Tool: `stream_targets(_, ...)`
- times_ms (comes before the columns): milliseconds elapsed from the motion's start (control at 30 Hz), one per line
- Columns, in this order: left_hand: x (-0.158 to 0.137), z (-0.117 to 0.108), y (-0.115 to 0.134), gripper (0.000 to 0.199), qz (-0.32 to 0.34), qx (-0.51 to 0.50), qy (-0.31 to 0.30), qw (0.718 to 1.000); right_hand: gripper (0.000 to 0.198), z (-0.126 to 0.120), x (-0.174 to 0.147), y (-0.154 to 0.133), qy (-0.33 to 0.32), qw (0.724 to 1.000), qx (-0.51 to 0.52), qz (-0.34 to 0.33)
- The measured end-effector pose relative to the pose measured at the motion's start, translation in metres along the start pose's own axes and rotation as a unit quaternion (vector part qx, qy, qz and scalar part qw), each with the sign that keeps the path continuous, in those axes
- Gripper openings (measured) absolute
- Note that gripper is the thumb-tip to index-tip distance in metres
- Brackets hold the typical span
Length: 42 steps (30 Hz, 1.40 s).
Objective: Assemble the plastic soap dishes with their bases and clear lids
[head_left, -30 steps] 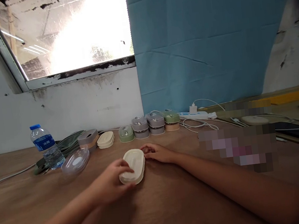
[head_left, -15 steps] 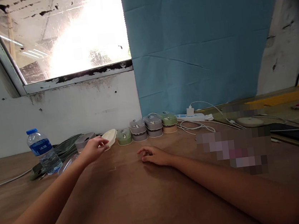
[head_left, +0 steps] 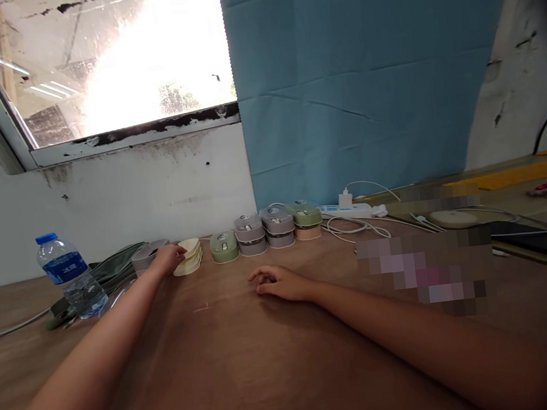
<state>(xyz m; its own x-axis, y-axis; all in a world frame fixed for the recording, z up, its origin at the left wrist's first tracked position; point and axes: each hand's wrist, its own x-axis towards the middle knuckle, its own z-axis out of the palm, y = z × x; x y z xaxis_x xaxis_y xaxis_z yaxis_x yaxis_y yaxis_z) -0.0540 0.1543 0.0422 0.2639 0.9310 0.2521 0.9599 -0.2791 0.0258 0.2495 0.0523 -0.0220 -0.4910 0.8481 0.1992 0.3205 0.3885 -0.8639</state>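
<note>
My left hand (head_left: 167,259) reaches to the back left of the table. Its fingers close on the left edge of a stack of cream dishes (head_left: 192,261) with wavy rims, which sits level on the tabletop; the fingertips are partly hidden. Just behind that wrist stands a grey container (head_left: 141,254) with an opening in its top. My right hand (head_left: 277,283) rests on the table near the middle, fingers loosely bent and apart, holding nothing. Beyond it is a low green lidded box (head_left: 224,247), beside two grey lidded boxes (head_left: 250,235) (head_left: 278,227) and a green-lidded box with a tan base (head_left: 307,218).
A water bottle (head_left: 71,274) with a blue cap stands at the left, by a dark green cloth bag (head_left: 113,268) and a clear plastic piece (head_left: 119,293). Along the right back run a white power strip (head_left: 353,210) and cables (head_left: 350,226). A blurred patch covers objects at the right.
The cream dishes went from tilted to lying flat, a little further left. My left hand moved left with them. My right hand stayed in place; the view shifted slightly.
</note>
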Motion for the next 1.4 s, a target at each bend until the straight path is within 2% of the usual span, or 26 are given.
stream_targets(200,-0.006,0.004,0.003,0.030,-0.012,0.004,-0.009,1.000,0.025,0.001,0.000,-0.001,0.002,1.000,-0.006,-0.002)
stream_targets(300,-0.010,0.003,0.013,0.033,-0.035,0.008,0.010,0.999,0.024,0.001,-0.001,-0.004,0.004,1.000,-0.008,-0.003)
stream_targets(467,-0.006,0.010,0.056,0.047,-0.044,-0.006,0.080,0.996,0.025,0.001,-0.001,-0.003,0.002,1.000,-0.005,-0.006)
stream_targets(633,0.000,0.037,0.109,0.052,0.014,-0.053,0.078,0.995,0.025,0.002,0.001,0.004,0.003,1.000,-0.005,-0.011)
stream_targets(733,-0.002,0.050,0.124,0.055,0.005,-0.075,0.073,0.994,0.025,0.001,0.001,0.005,0.000,1.000,-0.011,-0.016)
stream_targets(833,-0.010,0.048,0.127,0.053,0.000,-0.097,0.074,0.993,0.025,0.001,0.001,0.004,0.010,0.999,-0.020,-0.027)
stream_targets(967,-0.039,0.029,0.122,0.048,0.024,-0.121,0.052,0.991,0.024,0.000,-0.001,0.001,0.078,0.995,-0.039,-0.052)
stream_targets(1067,-0.079,0.011,0.122,0.041,0.048,-0.152,0.036,0.987,0.025,-0.001,-0.003,-0.002,0.141,0.986,-0.062,-0.070)
stream_targets(1133,-0.110,0.001,0.125,0.038,0.073,-0.210,0.034,0.974,0.028,-0.001,-0.005,-0.004,0.163,0.980,-0.077,-0.080)
stream_targets(1233,-0.147,-0.010,0.133,0.035,0.107,-0.276,0.033,0.955,0.035,0.000,-0.008,-0.005,0.173,0.977,-0.088,-0.090)
stream_targets(1300,-0.161,-0.015,0.137,0.032,0.123,-0.294,0.015,0.948,0.042,0.000,-0.014,-0.006,0.168,0.978,-0.088,-0.090)
stream_targets(1400,-0.166,-0.019,0.140,0.033,0.131,-0.299,-0.003,0.945,0.050,-0.001,-0.031,-0.010,0.107,0.991,-0.053,-0.068)
